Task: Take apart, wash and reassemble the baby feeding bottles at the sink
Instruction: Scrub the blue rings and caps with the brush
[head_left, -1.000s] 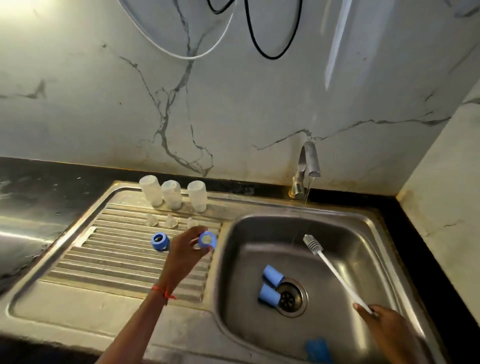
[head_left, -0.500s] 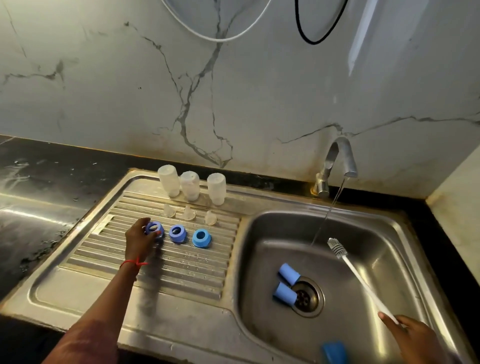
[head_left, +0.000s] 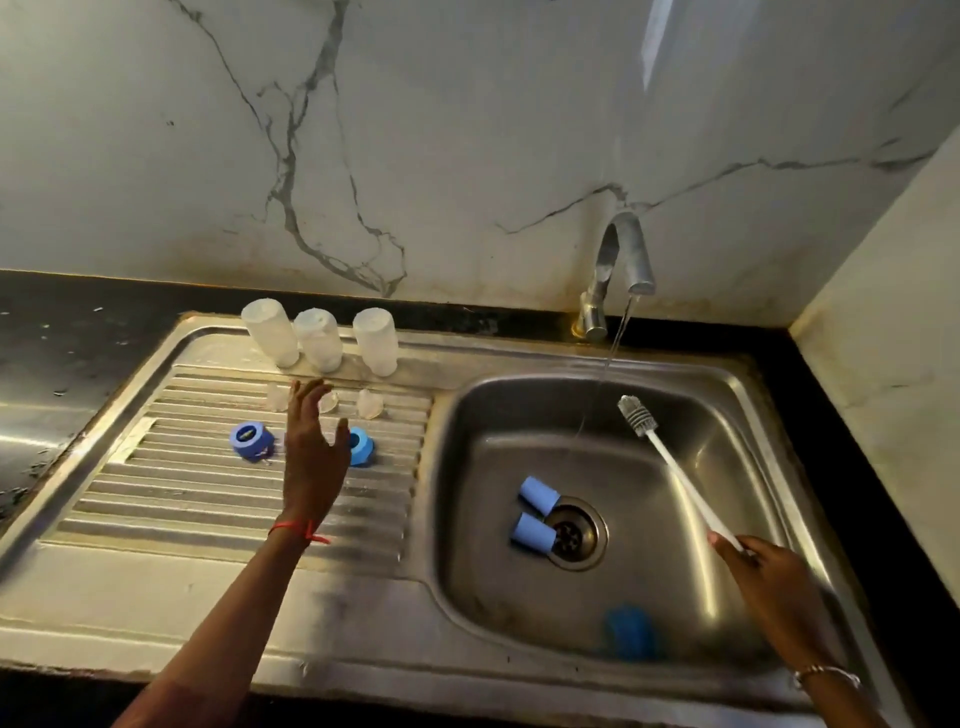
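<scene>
bottles: three, inverted, drainboard rear | blue caps: two, beside drain

Three clear bottles stand in a row at the upper left of the frame. Just below them are three clear teats. At centre left two blue rings show, and a hand lies across the space between them. At centre right two blue caps lie beside the one drain. One more blue thing, too blurred to name, sits at the lower right. There is one brush, one tap with one thin stream of water, and one sink. Two hands are in view, the left hand and the right hand. There is one red thread and one bangle.
</scene>
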